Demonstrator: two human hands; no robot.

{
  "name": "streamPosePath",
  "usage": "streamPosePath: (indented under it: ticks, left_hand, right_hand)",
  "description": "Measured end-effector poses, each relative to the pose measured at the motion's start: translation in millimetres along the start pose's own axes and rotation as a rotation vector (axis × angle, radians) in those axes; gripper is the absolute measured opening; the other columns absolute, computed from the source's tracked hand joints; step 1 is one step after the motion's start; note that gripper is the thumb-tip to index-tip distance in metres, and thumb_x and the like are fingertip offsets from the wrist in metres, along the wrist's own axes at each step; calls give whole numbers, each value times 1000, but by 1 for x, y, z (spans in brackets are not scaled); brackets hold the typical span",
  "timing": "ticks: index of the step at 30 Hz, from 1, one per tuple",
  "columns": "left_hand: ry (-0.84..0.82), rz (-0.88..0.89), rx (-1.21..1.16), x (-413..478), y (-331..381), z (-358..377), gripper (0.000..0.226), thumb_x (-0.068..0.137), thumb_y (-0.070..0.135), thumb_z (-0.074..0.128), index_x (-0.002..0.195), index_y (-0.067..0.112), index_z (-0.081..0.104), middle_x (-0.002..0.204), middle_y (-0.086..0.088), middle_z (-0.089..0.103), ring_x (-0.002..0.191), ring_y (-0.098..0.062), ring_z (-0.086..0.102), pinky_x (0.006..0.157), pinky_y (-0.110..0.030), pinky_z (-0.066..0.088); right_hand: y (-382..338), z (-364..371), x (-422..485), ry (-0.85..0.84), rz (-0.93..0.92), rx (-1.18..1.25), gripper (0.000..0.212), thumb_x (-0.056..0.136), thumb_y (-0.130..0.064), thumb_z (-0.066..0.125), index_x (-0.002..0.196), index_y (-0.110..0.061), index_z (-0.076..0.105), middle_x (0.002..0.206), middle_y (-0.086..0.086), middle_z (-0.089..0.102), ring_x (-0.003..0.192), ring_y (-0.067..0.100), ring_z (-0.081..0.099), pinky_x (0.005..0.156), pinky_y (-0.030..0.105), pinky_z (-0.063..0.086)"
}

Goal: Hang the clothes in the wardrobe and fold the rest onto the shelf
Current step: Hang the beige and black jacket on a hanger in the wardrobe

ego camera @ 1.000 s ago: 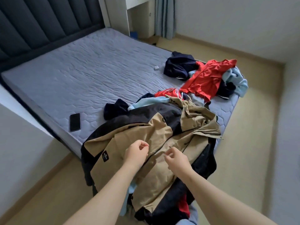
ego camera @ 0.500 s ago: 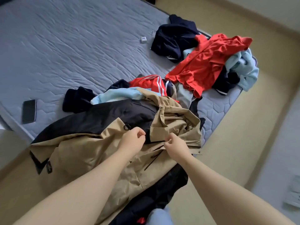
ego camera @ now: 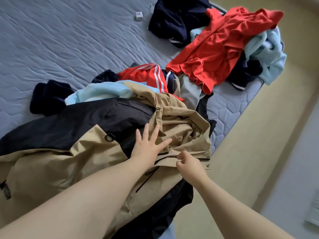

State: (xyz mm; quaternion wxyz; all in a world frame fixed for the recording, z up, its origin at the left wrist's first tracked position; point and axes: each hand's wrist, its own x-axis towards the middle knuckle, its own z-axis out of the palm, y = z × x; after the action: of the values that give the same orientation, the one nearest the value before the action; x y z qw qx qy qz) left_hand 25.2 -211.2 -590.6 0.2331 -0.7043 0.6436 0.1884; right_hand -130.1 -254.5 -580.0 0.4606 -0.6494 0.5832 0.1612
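Note:
A tan and black jacket (ego camera: 72,156) lies spread over the near corner of the bed and hangs off its edge. My left hand (ego camera: 150,145) rests flat on the jacket's front with fingers spread. Just to its right, my right hand (ego camera: 189,165) pinches the tan placket edge by a snap button. Behind the jacket lie a light blue fleece (ego camera: 101,91), a red striped garment (ego camera: 148,76) and a dark navy piece (ego camera: 48,96). Further back sits a pile with a red shirt (ego camera: 221,45), a navy garment (ego camera: 174,19) and another light blue fleece (ego camera: 269,49).
The grey quilted mattress (ego camera: 60,40) stretches to the left and back, with a small white block (ego camera: 139,16) on it. Beige floor (ego camera: 255,135) runs along the bed's right side.
My left hand let go of the jacket's edge and spread flat on the fabric. My right hand kept its pinch on the placket. The view dropped closer over the clothes.

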Motion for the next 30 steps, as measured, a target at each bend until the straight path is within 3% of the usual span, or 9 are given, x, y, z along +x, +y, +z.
streamPosePath:
  ticks: [3, 6, 9, 12, 16, 20, 23, 27, 30]
  left_hand:
    - [-75, -77, 75, 11, -8, 5, 78, 93, 20, 44, 141, 50, -10, 149, -18, -31, 135, -51, -19, 105, -67, 2]
    - [-170, -129, 34, 24, -15, -1, 57, 95, 17, 39, 142, 42, 18, 155, -19, -6, 138, -49, -8, 106, -65, 8]
    - [-102, -105, -67, 28, -22, -4, 33, 94, 16, 41, 124, 27, 46, 139, -14, 37, 132, -36, 28, 102, -50, 26]
    - [-27, -54, -335, 13, -31, 4, 24, 92, 12, 43, 111, 22, 54, 116, -8, 55, 106, -29, 52, 80, -34, 34]
    - [104, -238, -1038, -22, -52, 12, 16, 86, 13, 54, 96, 25, 48, 92, 1, 59, 85, -21, 53, 61, -23, 29]
    - [376, -340, -1302, -61, -72, -6, 20, 84, 14, 52, 79, 30, 42, 77, 13, 54, 72, -1, 49, 56, -9, 36]
    - [508, -506, -1516, -85, -96, -32, 15, 90, 20, 50, 81, 29, 43, 80, 6, 53, 74, -8, 51, 59, -19, 38]
    - [588, -526, -1800, -129, -146, -67, 31, 95, 18, 42, 64, 18, 45, 55, 8, 45, 54, -9, 42, 42, -17, 37]
    - [556, -506, -2114, -174, -180, -85, 41, 95, 16, 41, 55, 18, 46, 42, 7, 43, 36, -8, 42, 36, -14, 34]
  right_hand:
    - [-1, 11, 4, -38, 7, -11, 24, 87, -20, 40, 109, -22, 49, 84, -3, 56, 73, 16, 52, 56, 26, 37]
    - [-8, 20, 8, -65, -1, -2, 24, 88, -21, 40, 110, -22, 49, 88, -3, 56, 79, 17, 53, 58, 26, 37]
    - [-12, 25, 9, -61, -12, 16, 23, 88, -22, 40, 109, -23, 49, 92, -1, 58, 81, 18, 53, 61, 28, 39]
    - [-18, 33, 5, -52, -12, 13, 20, 88, -23, 40, 106, -23, 49, 80, -5, 56, 70, 13, 51, 56, 26, 37]
    - [-30, 43, -9, -39, -31, 3, 18, 89, -21, 41, 106, -21, 49, 72, -6, 53, 59, 10, 49, 50, 25, 35]
    - [-55, 45, -30, -16, -59, -9, 18, 90, -21, 42, 107, -22, 48, 78, -6, 55, 63, 10, 52, 50, 25, 36]
    - [-87, 43, -49, 61, -112, 37, 21, 88, -21, 46, 109, -21, 49, 90, -2, 62, 73, 12, 56, 58, 26, 41]
    - [-142, 46, -80, 205, -214, 92, 35, 87, -22, 49, 122, -18, 52, 114, 7, 62, 104, 25, 57, 79, 28, 42]
    - [-182, 53, -110, 265, -300, 133, 36, 86, -23, 51, 121, -13, 55, 115, 10, 64, 110, 29, 56, 86, 30, 42]
